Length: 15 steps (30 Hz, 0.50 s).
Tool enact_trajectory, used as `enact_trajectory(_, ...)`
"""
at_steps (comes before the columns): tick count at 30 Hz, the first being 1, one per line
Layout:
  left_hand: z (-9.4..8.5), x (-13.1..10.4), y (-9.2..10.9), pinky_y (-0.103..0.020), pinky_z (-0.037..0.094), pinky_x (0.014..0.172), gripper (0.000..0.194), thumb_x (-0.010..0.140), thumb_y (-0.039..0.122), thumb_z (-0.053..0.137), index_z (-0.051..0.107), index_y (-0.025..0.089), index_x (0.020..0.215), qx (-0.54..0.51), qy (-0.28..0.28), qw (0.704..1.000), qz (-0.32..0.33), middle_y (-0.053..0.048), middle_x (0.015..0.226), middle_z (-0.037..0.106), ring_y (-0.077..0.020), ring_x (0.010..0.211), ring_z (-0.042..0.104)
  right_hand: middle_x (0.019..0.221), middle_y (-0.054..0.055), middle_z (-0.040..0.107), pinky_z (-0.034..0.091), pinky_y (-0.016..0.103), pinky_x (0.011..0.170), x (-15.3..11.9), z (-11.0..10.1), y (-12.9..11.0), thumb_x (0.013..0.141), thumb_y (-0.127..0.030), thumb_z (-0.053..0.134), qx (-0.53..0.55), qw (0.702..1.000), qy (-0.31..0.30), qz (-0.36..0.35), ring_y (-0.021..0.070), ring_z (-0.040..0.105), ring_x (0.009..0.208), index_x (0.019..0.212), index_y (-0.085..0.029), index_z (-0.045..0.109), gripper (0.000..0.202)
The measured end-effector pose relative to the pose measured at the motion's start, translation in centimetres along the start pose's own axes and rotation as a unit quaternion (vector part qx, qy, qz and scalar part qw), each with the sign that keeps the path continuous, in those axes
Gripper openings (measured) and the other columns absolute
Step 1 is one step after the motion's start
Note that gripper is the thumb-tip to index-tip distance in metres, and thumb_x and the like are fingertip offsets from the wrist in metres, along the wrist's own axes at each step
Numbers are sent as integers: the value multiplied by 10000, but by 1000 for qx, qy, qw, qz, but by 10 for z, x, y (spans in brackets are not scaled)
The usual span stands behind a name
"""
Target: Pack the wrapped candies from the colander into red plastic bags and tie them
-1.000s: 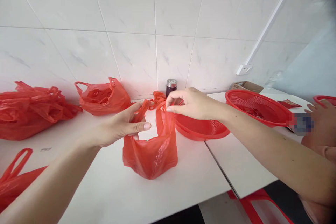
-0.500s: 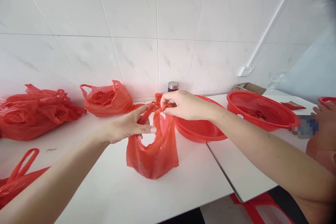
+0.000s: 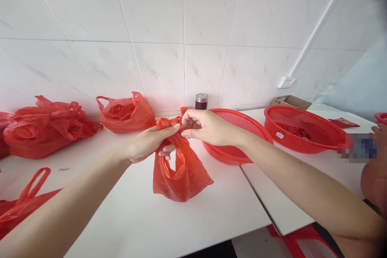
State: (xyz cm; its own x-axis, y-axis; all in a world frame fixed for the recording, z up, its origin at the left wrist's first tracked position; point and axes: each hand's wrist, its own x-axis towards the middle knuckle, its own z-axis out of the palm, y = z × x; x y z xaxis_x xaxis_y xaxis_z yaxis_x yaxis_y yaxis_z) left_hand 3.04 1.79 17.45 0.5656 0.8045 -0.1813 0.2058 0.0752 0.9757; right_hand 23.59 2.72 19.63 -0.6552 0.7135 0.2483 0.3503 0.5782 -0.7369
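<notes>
A red plastic bag (image 3: 184, 177) hangs with its base at the white table, its top gathered between my two hands. My left hand (image 3: 152, 141) is closed on the bag's handle, thumb on top and fingers curled beneath. On the other side, my right hand (image 3: 207, 127) pinches the twisted handle plastic with thumb and fingers. The two hands nearly meet at the gathered part. Below them a gap between the handles shows the white tabletop. What the bag contains cannot be seen.
Red bags lie in a heap (image 3: 45, 129) at the left, with another open bag (image 3: 125, 115) by the wall. A red bag (image 3: 27, 205) sits at near left. Behind my right arm are a red basket (image 3: 223, 154), a dark bottle (image 3: 201, 101) and a second basket (image 3: 298, 145). A person's hand shows far right.
My hands have drawn together and the bag's handles are now crossed and bunched. The wide opening has narrowed. The bag's lower part has swung slightly right.
</notes>
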Motion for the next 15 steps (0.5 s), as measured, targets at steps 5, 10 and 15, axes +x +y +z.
enact_trajectory(5,-6,-3,-1,-278,480,649,313,911,431,504,598,173,760,37,15,997,65,-13,693,616,-132,636,556,817,-21,625,473,271,690,-29,25,-22,880,-214,577,43,997,45,-54,123,596,776,823,-211,535,71)
enact_trajectory(10,-7,-12,4,-249,449,628,155,850,274,548,681,218,794,268,-20,960,80,17,703,609,-136,669,558,951,4,637,461,316,863,-24,43,-3,924,-345,551,88,981,155,-72,146,598,935,931,-231,577,118)
enact_trajectory(15,9,-7,-10,-217,330,483,227,746,75,424,609,206,730,512,224,807,189,26,688,608,-107,554,476,810,-24,620,497,345,805,1,54,42,988,-412,399,226,971,69,44,120,622,690,1180,-265,545,283)
